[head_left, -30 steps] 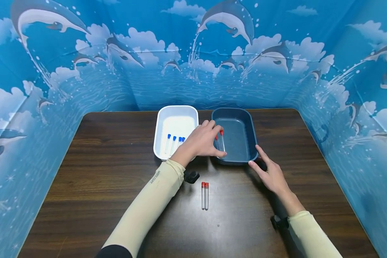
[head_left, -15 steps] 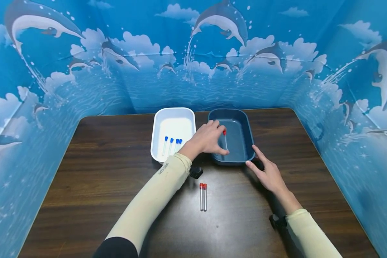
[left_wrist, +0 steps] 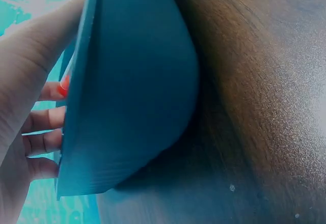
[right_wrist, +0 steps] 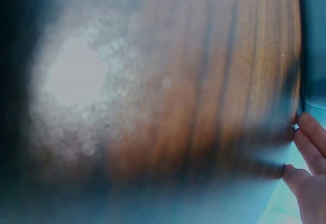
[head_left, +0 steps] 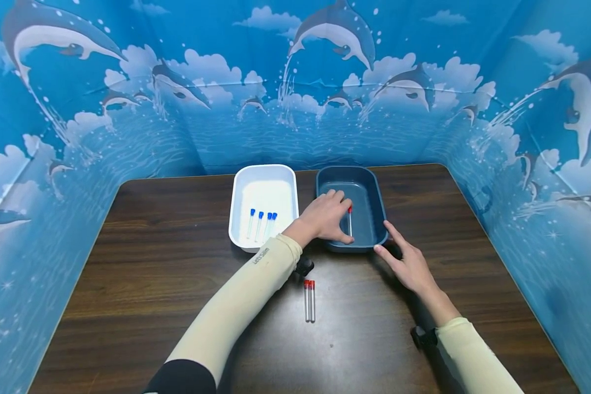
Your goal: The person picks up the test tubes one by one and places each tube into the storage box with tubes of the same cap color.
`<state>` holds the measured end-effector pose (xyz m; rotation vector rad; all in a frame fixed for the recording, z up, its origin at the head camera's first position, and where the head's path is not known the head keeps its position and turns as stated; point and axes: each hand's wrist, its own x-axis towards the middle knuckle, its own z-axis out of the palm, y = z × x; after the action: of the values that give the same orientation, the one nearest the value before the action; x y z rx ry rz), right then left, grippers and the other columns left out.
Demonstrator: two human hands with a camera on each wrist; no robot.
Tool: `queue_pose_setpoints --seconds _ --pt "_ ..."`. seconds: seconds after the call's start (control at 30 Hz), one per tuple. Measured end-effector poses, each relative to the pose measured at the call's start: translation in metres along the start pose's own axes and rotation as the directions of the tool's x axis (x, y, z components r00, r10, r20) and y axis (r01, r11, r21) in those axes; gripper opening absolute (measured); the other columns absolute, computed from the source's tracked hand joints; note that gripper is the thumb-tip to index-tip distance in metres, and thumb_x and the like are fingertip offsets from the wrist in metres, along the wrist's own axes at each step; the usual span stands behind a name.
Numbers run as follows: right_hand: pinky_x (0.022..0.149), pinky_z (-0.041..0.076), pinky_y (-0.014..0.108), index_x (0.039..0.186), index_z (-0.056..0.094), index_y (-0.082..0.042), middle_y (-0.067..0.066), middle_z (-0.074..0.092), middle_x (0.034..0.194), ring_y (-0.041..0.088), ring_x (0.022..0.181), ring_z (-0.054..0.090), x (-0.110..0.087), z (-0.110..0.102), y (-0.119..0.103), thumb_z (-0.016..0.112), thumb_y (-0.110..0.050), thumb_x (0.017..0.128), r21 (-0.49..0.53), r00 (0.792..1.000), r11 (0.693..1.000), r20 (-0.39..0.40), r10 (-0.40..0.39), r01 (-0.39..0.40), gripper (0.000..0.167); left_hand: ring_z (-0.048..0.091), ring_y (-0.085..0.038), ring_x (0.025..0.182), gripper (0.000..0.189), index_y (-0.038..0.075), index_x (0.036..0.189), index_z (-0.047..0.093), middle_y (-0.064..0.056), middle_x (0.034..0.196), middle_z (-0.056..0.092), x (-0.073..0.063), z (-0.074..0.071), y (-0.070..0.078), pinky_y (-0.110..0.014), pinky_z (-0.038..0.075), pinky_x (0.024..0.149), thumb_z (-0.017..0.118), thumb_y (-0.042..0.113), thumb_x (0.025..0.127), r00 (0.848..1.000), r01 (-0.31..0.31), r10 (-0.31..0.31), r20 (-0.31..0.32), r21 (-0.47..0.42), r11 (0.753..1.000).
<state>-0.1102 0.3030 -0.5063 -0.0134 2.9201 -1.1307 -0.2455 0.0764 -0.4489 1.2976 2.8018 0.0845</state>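
Note:
My left hand (head_left: 327,217) reaches over the left side of a dark blue tray (head_left: 353,174). Between its index finger and thumb it holds a red-capped test tube (head_left: 351,223) lengthwise, the cap at the fingertip. In the left wrist view the red cap (left_wrist: 63,87) shows beside the fingers, behind the tray's wall (left_wrist: 132,81). My right hand (head_left: 413,268) touches the tray's near right corner with straight, spread fingers, thumb on the front side and index finger on the right side. Two more red-capped test tubes (head_left: 309,301) lie side by side on the table in front.
A white tray (head_left: 266,174) stands left of the dark blue one, with several blue-capped test tubes (head_left: 260,225) lying in it. The brown wooden table (head_left: 177,230) ends at a curtain (head_left: 276,131) printed with dolphins.
My left hand has moved right inside the dark blue tray, and the red-capped test tube has shifted right with it. A second red cap beside it is now hidden. The right hand stays at the corner.

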Motion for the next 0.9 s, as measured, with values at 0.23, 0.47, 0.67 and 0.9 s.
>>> queue_pose_setpoints --seconds 0.23,0.47,0.67,0.9 --pt "0.098 0.031 0.070 0.157 0.017 -0.038 0.023 0.044 0.146 0.046 0.131 0.042 0.000 0.000 0.000 0.051 -0.058 0.096 0.000 1.000 1.000 -0.009 -0.004 0.004 0.073 0.043 -0.019 0.096 0.084 0.014 0.126 0.055 -0.004 0.111 0.050 0.004 0.010 0.000 -0.035 0.042 0.086 0.066 0.077 0.070 0.998 0.006 -0.009 0.055 0.049 0.999" --pt "0.098 0.032 0.069 0.156 0.018 -0.040 0.022 0.046 0.145 0.045 0.131 0.042 0.000 0.000 0.000 0.052 -0.057 0.096 0.008 1.000 1.000 -0.015 0.002 -0.002 0.071 0.045 -0.020 0.099 0.085 0.013 0.128 0.055 -0.005 0.115 0.052 0.009 0.013 0.000 -0.036 0.043 0.090 0.065 0.076 0.072 0.996 0.010 -0.015 0.090 0.062 0.998" --pt "0.097 0.034 0.066 0.156 0.019 -0.040 0.021 0.053 0.138 0.042 0.131 0.044 0.000 0.001 0.000 0.053 -0.056 0.096 0.011 1.000 1.000 -0.018 -0.021 0.022 0.070 0.046 -0.020 0.103 0.086 0.014 0.129 0.055 -0.005 0.119 0.052 0.010 0.013 -0.001 -0.037 0.041 0.094 0.065 0.077 0.071 0.990 0.028 -0.041 0.136 0.100 0.995" --pt "0.097 0.035 0.065 0.155 0.020 -0.042 0.020 0.055 0.137 0.041 0.130 0.045 -0.001 -0.001 -0.001 0.053 -0.056 0.096 0.020 0.999 1.000 -0.024 -0.021 0.022 0.070 0.047 -0.021 0.102 0.075 0.015 0.117 0.060 -0.005 0.116 0.054 0.011 0.012 0.002 -0.036 0.042 0.091 0.065 0.075 0.073 0.986 0.013 -0.034 0.161 0.128 0.992"
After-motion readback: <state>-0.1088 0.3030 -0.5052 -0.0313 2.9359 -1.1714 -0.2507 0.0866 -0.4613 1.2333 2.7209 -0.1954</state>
